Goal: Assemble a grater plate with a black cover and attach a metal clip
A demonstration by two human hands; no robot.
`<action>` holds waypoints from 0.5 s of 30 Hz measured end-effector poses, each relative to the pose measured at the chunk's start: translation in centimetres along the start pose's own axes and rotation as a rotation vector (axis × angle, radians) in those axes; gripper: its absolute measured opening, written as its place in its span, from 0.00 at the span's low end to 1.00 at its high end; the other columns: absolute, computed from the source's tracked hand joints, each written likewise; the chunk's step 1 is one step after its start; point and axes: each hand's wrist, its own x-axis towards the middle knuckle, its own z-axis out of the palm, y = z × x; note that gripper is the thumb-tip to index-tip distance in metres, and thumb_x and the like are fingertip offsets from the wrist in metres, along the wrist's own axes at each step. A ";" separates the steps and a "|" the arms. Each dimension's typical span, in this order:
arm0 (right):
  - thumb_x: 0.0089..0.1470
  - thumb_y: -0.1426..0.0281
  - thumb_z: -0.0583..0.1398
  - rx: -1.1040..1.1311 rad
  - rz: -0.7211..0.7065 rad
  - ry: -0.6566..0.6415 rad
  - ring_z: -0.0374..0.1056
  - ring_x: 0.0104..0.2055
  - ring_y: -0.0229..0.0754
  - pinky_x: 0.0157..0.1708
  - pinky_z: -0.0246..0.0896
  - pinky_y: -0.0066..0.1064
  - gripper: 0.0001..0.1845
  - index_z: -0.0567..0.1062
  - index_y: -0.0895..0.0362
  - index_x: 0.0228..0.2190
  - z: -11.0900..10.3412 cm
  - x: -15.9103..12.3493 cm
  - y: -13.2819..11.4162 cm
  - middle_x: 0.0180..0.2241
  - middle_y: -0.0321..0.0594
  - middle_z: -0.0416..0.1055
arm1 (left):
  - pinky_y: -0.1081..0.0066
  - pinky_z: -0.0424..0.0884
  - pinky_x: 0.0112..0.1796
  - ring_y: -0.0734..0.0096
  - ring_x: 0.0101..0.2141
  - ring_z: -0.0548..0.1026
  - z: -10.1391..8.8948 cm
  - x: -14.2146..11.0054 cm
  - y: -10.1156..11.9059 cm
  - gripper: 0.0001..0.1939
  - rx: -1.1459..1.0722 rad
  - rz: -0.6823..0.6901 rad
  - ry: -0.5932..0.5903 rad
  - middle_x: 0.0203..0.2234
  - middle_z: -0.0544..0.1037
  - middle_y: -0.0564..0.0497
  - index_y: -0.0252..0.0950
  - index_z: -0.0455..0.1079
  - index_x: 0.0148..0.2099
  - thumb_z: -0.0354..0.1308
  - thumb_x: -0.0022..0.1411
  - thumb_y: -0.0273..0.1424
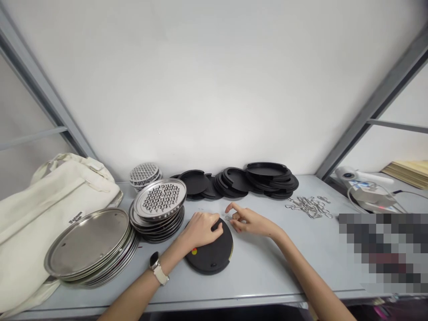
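A black round disc (210, 254) lies flat on the grey table (261, 267) in front of me. My left hand (201, 229) rests on its far edge, fingers curled over the rim, a watch on the wrist. My right hand (250, 221) hovers just right of the disc's top edge, index finger stretched out and the other fingers pinched on a small metal clip (228, 218) that is hard to make out.
Stacks of black discs (254, 178) line the wall. Perforated steel plates (159, 203) and plain steel trays (90, 243) stand at the left beside a white cloth bag (43, 209). Several metal clips (309, 206) lie at the right, with a cabled device (368, 196) beyond.
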 end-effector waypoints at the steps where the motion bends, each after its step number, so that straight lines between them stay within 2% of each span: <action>1: 0.57 0.71 0.49 -0.001 0.001 0.009 0.58 0.23 0.34 0.27 0.57 0.26 0.12 0.59 0.55 0.44 0.1 0.1 0.1 0.20 0.29 0.64 | 0.71 0.49 0.24 0.73 0.21 0.66 0.0 0.0 0.0 0.10 -0.003 0.003 -0.001 0.18 0.68 0.54 0.37 0.63 0.28 0.50 0.60 0.34; 5: 0.58 0.69 0.49 0.002 -0.011 0.038 0.60 0.24 0.35 0.28 0.58 0.27 0.11 0.60 0.55 0.44 0.4 0.3 0.4 0.22 0.31 0.67 | 0.72 0.52 0.25 0.72 0.21 0.66 -0.1 0.0 -0.2 0.10 -0.059 -0.013 0.005 0.19 0.67 0.54 0.36 0.63 0.29 0.48 0.62 0.34; 8: 0.58 0.69 0.49 0.006 -0.013 0.056 0.61 0.24 0.35 0.28 0.58 0.26 0.08 0.62 0.55 0.40 0.3 0.4 0.4 0.22 0.32 0.68 | 0.73 0.58 0.28 0.71 0.25 0.67 -1.4 0.0 0.8 0.11 -0.244 -0.021 0.059 0.22 0.68 0.53 0.36 0.63 0.32 0.43 0.65 0.32; 10: 0.58 0.69 0.49 0.015 -0.020 0.062 0.60 0.23 0.35 0.27 0.57 0.26 0.07 0.63 0.55 0.39 0.2 0.4 0.4 0.22 0.32 0.68 | 0.73 0.62 0.32 0.72 0.28 0.68 -3.3 -0.6 2.5 0.14 -0.517 0.001 0.115 0.25 0.69 0.52 0.36 0.63 0.35 0.38 0.68 0.31; 12: 0.57 0.70 0.49 0.020 -0.021 0.075 0.60 0.23 0.35 0.27 0.57 0.26 0.07 0.63 0.55 0.39 0.2 0.5 0.5 0.21 0.32 0.68 | 0.73 0.65 0.33 0.73 0.30 0.69 -6.0 -2.0 4.8 0.15 -0.833 0.058 0.159 0.29 0.72 0.50 0.36 0.64 0.41 0.36 0.69 0.32; 13: 0.56 0.70 0.50 0.019 -0.019 0.082 0.60 0.23 0.35 0.27 0.58 0.26 0.08 0.64 0.55 0.39 0.2 0.5 0.5 0.21 0.31 0.68 | 0.73 0.65 0.33 0.73 0.30 0.70 -7.6 -3.0 5.9 0.15 -0.967 0.086 0.145 0.31 0.73 0.48 0.36 0.64 0.44 0.37 0.69 0.33; 15: 0.56 0.70 0.50 0.017 -0.013 0.091 0.61 0.23 0.35 0.28 0.58 0.26 0.09 0.64 0.56 0.40 0.3 0.6 0.6 0.21 0.31 0.68 | 0.73 0.66 0.32 0.73 0.29 0.71 -10.8 -5.6 7.8 0.15 -1.144 0.138 0.132 0.31 0.75 0.48 0.37 0.66 0.42 0.41 0.69 0.37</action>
